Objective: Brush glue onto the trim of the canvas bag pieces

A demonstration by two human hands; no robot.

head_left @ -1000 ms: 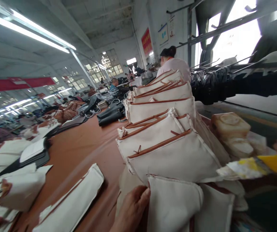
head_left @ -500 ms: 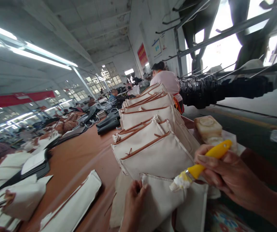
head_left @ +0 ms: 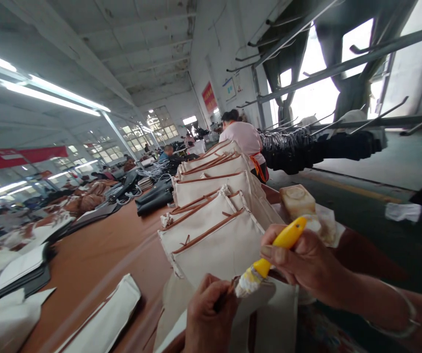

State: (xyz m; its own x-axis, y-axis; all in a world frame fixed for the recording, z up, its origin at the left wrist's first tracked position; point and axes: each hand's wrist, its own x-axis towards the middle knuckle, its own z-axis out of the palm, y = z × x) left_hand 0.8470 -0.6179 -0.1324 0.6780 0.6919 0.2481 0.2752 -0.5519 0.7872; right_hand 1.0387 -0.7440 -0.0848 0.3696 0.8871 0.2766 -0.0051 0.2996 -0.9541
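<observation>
My right hand [head_left: 306, 264] is closed around the yellow handle of a paintbrush [head_left: 286, 240], tilted with its bristles down and left. White paste coats the bristles, which meet or nearly meet a brown edge at my left fingertips. Closed in a pinch, my left hand [head_left: 211, 311] grips a cream fabric bag piece [head_left: 242, 314] by that brown edge. My fingers hide part of it. Another cream piece with a brown strip lies beneath. Just beyond my hands leans a row of cream bags [head_left: 214, 245] with brown trim.
A cut-open plastic container [head_left: 297, 201] with whitish residue stands right of the bags. A long cream piece [head_left: 104, 314] lies on the brown table covering [head_left: 122, 260]. Black bags [head_left: 155, 196] sit farther back. A person [head_left: 242, 139] is beyond the row, near a rack of dark items.
The brush has moved left and down to my left fingertips. My left hand has turned and now pinches a brown edge of the fabric piece. The view has shifted slightly right.
</observation>
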